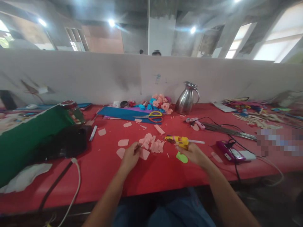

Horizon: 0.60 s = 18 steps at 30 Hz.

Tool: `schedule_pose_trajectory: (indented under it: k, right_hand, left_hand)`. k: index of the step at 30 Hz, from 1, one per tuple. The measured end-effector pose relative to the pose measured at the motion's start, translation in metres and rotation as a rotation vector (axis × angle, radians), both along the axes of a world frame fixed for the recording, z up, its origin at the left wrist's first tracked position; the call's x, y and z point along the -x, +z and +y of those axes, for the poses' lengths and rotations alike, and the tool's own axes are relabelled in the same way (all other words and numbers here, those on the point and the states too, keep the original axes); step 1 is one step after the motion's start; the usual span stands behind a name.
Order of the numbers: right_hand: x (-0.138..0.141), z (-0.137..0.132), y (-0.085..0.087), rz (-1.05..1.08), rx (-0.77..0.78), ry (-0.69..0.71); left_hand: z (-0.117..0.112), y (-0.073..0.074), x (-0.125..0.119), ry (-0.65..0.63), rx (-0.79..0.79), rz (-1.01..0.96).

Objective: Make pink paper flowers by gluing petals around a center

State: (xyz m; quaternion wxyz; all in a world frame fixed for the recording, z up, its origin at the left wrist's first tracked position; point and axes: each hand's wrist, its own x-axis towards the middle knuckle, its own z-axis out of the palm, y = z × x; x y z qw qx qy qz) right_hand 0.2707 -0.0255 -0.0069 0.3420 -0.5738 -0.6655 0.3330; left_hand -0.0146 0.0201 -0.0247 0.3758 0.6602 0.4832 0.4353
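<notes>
My right hand (193, 155) is wrapped round the grip of a yellow hot glue gun (181, 141). A clear glue stick (197, 142) pokes out of its back, and the nozzle points left. My left hand (131, 155) is closed in a pinch over the red table; whatever lies between its fingertips is too small to make out. Right beside those fingers are crumpled pink paper petals (157, 147) and a flat pink petal (144, 154). More cut petals (123, 142) lie further left. Under the glue gun rests a bright green paper piece (181, 157).
Scissors (151, 116) lie on blue paper (118, 112) before pink and blue paper flowers (163, 102). A steel jug (186, 99) stands at the back. A purple power strip (229, 151) with cables is at right. At left are a green board (35, 134) and black object (68, 141).
</notes>
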Motion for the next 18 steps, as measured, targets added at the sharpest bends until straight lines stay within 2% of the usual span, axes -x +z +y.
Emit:
schedule_pose_trajectory:
  k: [3, 7, 11, 18]
  right_hand:
    - [0.019, -0.02, 0.016, 0.119, 0.091, 0.143]
    - [0.042, -0.037, 0.031, 0.136, 0.093, 0.309]
    - [0.052, -0.035, 0.029, 0.044, 0.038, 0.278]
    - [0.061, -0.029, 0.025, -0.092, -0.011, 0.222]
  left_hand:
    - [-0.005, -0.002, 0.001, 0.003, -0.04, 0.054]
    - [-0.011, 0.001, -0.004, 0.044, -0.051, 0.189]
    - [-0.015, 0.003, -0.007, 0.041, -0.088, 0.287]
    - [-0.016, 0.001, -0.007, 0.031, -0.066, 0.319]
